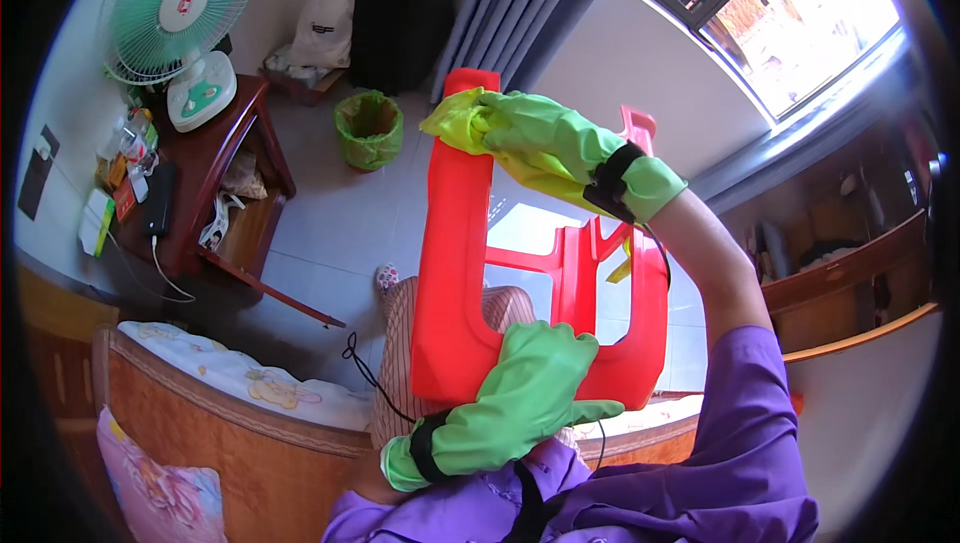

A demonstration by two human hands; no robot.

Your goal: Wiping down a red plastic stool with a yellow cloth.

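Tiled floor [320, 243] spreads beyond a red plastic stool [452, 243]; the gloved left hand [530, 378] has fingers clamped on its edge, the right hand [525, 125] clamped on yellow cloth [460, 123] against it.

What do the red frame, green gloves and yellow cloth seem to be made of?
Red frame: probably moulded plastic, slightly glossy; rounded edges flow together in one even colour.
Green gloves: likely rubber or similar, satin; smooth skin, rounded creases.
Yellow cloth: apparently soft fabric, matt; bunched folds. Its fibre can't be told.

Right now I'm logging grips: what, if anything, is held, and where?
Left hand: red plastic frame, by its near bar. Right hand: yellow cloth, bunched against the frame's far end.
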